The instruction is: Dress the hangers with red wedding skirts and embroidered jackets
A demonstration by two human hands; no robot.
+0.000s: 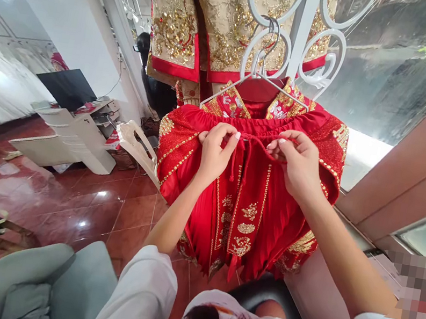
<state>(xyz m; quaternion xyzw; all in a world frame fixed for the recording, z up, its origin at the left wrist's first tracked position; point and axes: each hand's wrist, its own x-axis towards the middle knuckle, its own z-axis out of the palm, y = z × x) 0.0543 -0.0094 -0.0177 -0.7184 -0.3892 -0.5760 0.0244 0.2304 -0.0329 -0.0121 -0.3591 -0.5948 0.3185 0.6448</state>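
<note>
A red pleated skirt with gold beading hangs in front of me, its gathered waist at the top. My left hand pinches the red drawstring cord near the middle of the waistband. On the other side, my right hand has its fingers curled on the same cord. Between them the cord appears looped, with tail ends dangling down. Behind the skirt is a red jacket collar with gold and silver embroidery. A thin white hanger carries these garments.
A white scrolled metal stand holds the hanger hooks. Behind it hangs a gold-sequined cream garment with red trim. A glass window is on the right. At left are a white desk with a monitor and a grey armchair.
</note>
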